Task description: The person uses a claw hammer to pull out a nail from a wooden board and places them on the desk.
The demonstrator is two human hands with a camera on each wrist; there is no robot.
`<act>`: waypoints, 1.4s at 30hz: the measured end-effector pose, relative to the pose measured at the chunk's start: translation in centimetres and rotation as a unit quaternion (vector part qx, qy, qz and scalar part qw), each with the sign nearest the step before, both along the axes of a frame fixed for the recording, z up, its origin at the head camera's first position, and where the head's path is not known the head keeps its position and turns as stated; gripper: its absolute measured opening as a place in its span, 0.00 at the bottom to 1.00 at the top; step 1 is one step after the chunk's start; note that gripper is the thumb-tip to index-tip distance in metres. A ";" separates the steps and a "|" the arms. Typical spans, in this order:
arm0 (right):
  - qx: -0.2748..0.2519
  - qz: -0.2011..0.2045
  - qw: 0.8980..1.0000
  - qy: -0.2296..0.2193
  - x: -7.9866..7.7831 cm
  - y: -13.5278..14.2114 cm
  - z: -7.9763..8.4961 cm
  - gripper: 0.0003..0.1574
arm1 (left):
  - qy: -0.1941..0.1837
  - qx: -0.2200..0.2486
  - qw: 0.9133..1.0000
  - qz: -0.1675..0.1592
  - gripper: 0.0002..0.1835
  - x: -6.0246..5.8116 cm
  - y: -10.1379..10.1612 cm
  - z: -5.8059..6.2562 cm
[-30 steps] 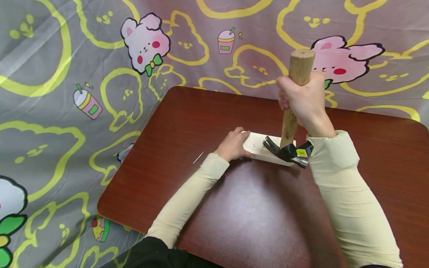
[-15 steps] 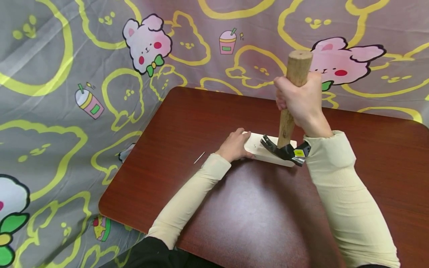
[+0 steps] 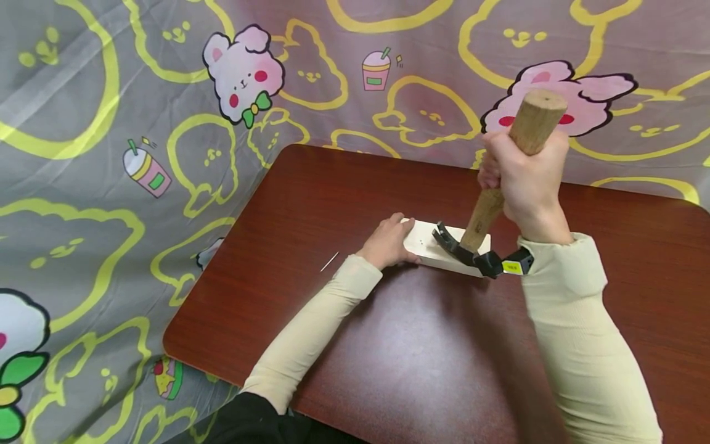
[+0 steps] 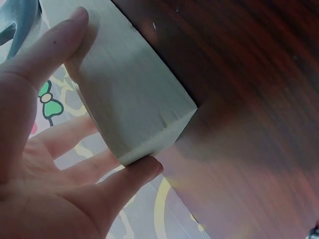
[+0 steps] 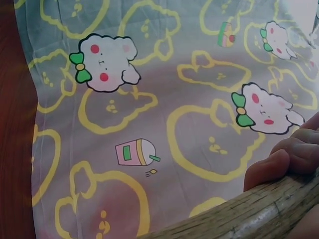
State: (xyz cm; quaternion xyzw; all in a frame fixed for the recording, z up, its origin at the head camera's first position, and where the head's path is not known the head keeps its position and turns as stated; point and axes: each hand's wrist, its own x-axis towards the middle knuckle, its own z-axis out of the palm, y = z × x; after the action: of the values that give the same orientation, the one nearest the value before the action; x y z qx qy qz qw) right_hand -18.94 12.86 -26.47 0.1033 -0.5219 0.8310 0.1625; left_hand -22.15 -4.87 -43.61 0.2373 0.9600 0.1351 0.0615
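My right hand (image 3: 529,179) grips the wooden handle (image 3: 537,120) of a claw hammer. The hammer's dark head (image 3: 457,246) is down at the pale wooden block (image 3: 424,237), its claw pointing left over the top face and the handle leaning up to the right. Whether a nail sits in the claw is too small to tell. My left hand (image 3: 386,242) holds the block's left end, with the thumb along one long side and fingers around the end, as the left wrist view shows on the block (image 4: 129,89). In the right wrist view, fingers (image 5: 269,172) wrap the handle (image 5: 249,211).
A thin shiny nail-like piece (image 3: 329,261) lies on the brown table (image 3: 266,296) left of the left hand. Small dark marks dot the block's top. A patterned curtain (image 3: 183,92) hangs behind and left of the table. A black box with a yellow label (image 3: 513,266) sits at the right wrist.
The right hand has swung the hammer handle to the right and slightly down, so it leans more, while the claw stays over the block. The left hand and block have kept their place.
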 end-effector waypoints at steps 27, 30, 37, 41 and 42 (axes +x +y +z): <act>-0.047 -0.046 0.996 0.054 1.2 1.6 -0.8 0.13 | 0.010 -0.013 1.000 -0.010 0.49 0.1 0.1 0.1; -0.048 -0.054 0.996 0.054 1.3 1.7 -0.8 0.13 | 0.009 -0.013 1.000 -0.013 0.49 0.1 0.0 0.2; -0.055 -0.058 0.996 0.049 1.4 1.8 -0.8 0.14 | 0.006 -0.018 1.000 -0.013 0.48 0.3 0.0 0.3; -0.060 -0.059 0.995 0.048 1.5 1.9 -0.9 0.13 | 0.002 -0.020 1.000 -0.011 0.48 0.4 0.0 0.4; -0.061 -0.059 0.995 0.047 1.5 1.9 -0.9 0.13 | 0.001 -0.021 1.000 -0.010 0.48 0.4 0.0 0.5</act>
State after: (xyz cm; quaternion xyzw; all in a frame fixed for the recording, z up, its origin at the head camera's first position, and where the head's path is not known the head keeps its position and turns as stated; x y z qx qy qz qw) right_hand -17.44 14.72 -27.34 0.1016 -0.4673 0.8444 0.2416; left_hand -21.77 -4.87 -43.16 0.2456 0.9603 0.1143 0.0672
